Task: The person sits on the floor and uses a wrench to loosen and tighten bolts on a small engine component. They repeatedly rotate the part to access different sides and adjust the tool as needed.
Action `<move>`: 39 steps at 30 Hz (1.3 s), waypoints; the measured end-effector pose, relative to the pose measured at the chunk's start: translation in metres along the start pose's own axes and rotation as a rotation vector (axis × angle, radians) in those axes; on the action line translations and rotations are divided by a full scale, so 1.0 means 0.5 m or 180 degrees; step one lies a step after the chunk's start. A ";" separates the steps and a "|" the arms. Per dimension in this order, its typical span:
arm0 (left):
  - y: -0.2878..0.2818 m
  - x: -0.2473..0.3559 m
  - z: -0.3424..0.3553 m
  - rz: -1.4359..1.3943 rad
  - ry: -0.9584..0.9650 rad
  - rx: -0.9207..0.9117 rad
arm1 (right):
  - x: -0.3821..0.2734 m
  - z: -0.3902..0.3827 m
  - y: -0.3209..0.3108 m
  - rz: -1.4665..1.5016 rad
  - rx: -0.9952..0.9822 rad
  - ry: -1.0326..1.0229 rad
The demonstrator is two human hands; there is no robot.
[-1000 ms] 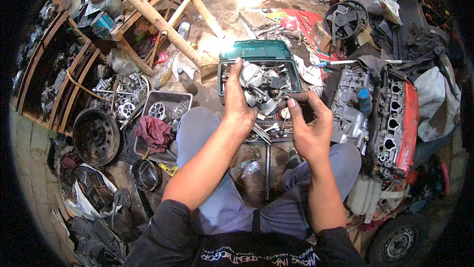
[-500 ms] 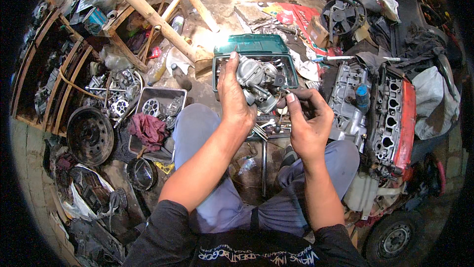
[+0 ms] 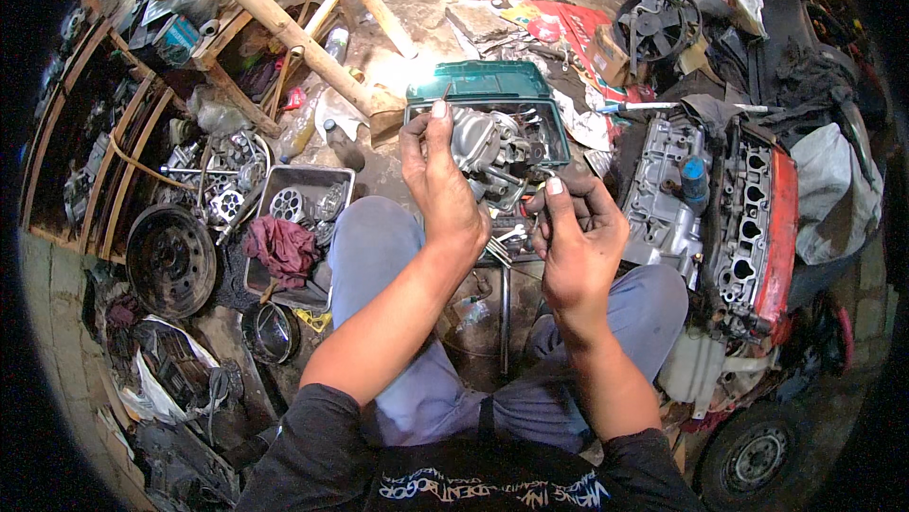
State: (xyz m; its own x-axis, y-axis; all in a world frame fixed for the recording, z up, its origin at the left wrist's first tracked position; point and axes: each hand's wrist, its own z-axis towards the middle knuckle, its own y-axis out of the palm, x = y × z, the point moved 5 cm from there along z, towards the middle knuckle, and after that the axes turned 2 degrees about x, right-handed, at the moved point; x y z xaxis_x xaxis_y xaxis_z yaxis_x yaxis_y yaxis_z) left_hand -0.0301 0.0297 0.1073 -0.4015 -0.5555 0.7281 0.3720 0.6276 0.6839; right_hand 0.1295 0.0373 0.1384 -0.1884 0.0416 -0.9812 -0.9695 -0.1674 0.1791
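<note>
A grey metal carburetor (image 3: 478, 141) is held up over the open green toolbox (image 3: 481, 84). Its left side rests in my left hand (image 3: 443, 185), the thumb pointing up along it and the fingers closed behind. At the carburetor's lower right side is my right hand (image 3: 585, 233), thumb and fingertips pinched together by a small metal part. Whatever sits between those fingertips is too small to make out. Dirt darkens the fingers of both hands. Below the carburetor, several wrenches (image 3: 499, 249) lie at the toolbox's near edge.
Left of my knee stands a grey tray (image 3: 348, 192) of metal parts with a maroon rag (image 3: 284, 249). A steel wheel rim (image 3: 170, 261) lies farther left. An engine cover (image 3: 668, 195) and a cylinder head (image 3: 748, 219) are at the right. Wooden poles (image 3: 275, 25) slant behind the toolbox.
The carburetor has turned in my left hand, so its lower round part shows less. My right hand has shifted slightly left and down, its fingers curled closer together.
</note>
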 end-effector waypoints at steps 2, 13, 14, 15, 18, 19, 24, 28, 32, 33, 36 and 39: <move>-0.001 0.004 0.000 0.0013 0.0001 -0.0016 | 0.005 -0.004 0.002 0.0024 0.0022 -0.0118; 0.013 0.022 -0.003 -0.0101 -0.0197 -0.0110 | -0.010 0.010 -0.008 -0.1025 -0.0057 -0.0894; 0.014 0.021 -0.003 -0.0108 -0.0265 -0.0124 | -0.008 0.010 -0.008 -0.1122 -0.0025 -0.1004; 0.012 0.017 -0.002 -0.0063 -0.0329 -0.0156 | -0.003 0.010 -0.010 -0.1110 0.0001 -0.0959; 0.002 0.005 0.004 -0.0015 -0.0495 -0.0222 | 0.007 0.011 -0.015 -0.1173 0.0098 -0.1061; 0.000 0.002 0.005 -0.0055 -0.0531 -0.0225 | 0.008 0.010 -0.015 -0.1260 0.0142 -0.1254; -0.003 -0.003 0.006 -0.0098 -0.0594 -0.0162 | -0.015 -0.003 -0.004 -0.1549 0.0215 -0.1749; 0.000 0.000 0.003 -0.0010 -0.0583 -0.0081 | -0.018 -0.006 -0.004 -0.1741 0.0195 -0.1732; -0.007 -0.001 0.002 0.0104 -0.0585 -0.0014 | -0.022 -0.008 0.001 -0.1707 0.0199 -0.1967; -0.009 -0.003 0.004 0.0130 -0.0606 0.0002 | -0.020 -0.007 0.001 -0.1717 0.0184 -0.2013; -0.014 -0.006 0.010 0.0155 -0.0667 0.0017 | -0.015 -0.006 0.001 -0.1762 0.0145 -0.2082; -0.016 -0.008 0.014 0.0091 -0.0709 -0.0019 | -0.013 -0.008 0.002 -0.1821 0.0131 -0.2089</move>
State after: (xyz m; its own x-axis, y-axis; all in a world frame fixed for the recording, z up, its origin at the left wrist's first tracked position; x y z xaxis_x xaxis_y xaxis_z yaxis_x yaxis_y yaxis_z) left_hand -0.0372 0.0309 0.0985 -0.5653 -0.4030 0.7197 0.3905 0.6377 0.6639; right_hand 0.1303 0.0330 0.1445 0.2893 0.6698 -0.6838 -0.9454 0.0880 -0.3138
